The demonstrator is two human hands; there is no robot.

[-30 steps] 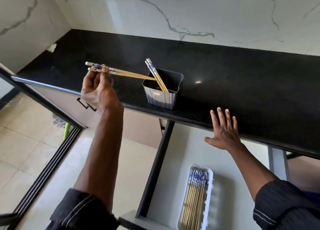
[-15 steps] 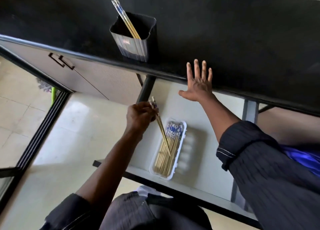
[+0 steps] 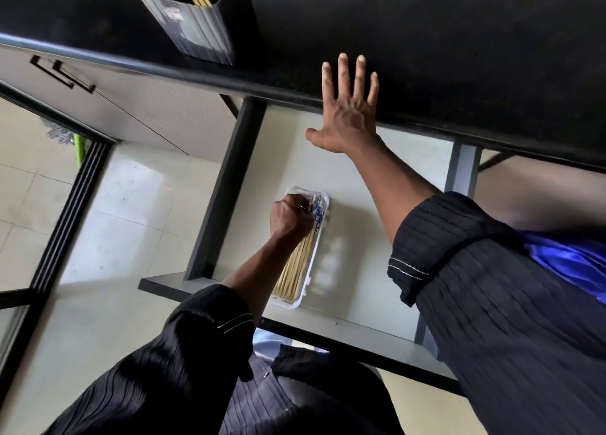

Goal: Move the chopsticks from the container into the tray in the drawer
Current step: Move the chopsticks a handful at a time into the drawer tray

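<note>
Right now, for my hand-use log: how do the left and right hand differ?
The left hand is curled on the chopsticks down in the tray; the right hand lies flat, fingers spread, up on the countertop edge. Both come from dark ribbed sleeves.

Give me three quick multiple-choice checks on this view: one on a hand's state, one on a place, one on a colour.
1. The right hand is:
A) open, fingers straight, on the countertop edge
B) curled into a fist
C) pinching a spoon

2. The left hand is:
A) flat on the countertop
B) over the tray in the drawer
C) down at the floor

3. The tray is:
A) black
B) white
C) green

Answers:
1 A: its straight fingers lie across the counter's edge.
2 B: its curled fingers sit at the patterned ends of the chopsticks in the tray.
3 B: a white rim shows around the chopsticks.
</note>
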